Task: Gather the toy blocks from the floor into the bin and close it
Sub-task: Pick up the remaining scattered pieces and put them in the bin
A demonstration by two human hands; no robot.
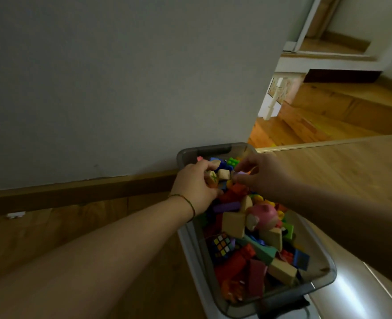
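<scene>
Left hand (195, 185): we are curling its fingers round 1 pale wooden cube marked with a green cross (212, 178), above the far end of the translucent grey plastic bin (204, 151). Right hand (259, 173): we are pinching 1 small pale piece (240, 174) alongside. Blocks: we are judging them light, rigid and smooth, best gripped by opposite flat faces. Bin: heaped full, long axis running away from us toward the grey wall (121, 88).

Dim rm: grey wall (121, 77) w/ wood skirting (80, 192), wood floor (340, 171), brighter doorway (317, 100) top right.
</scene>
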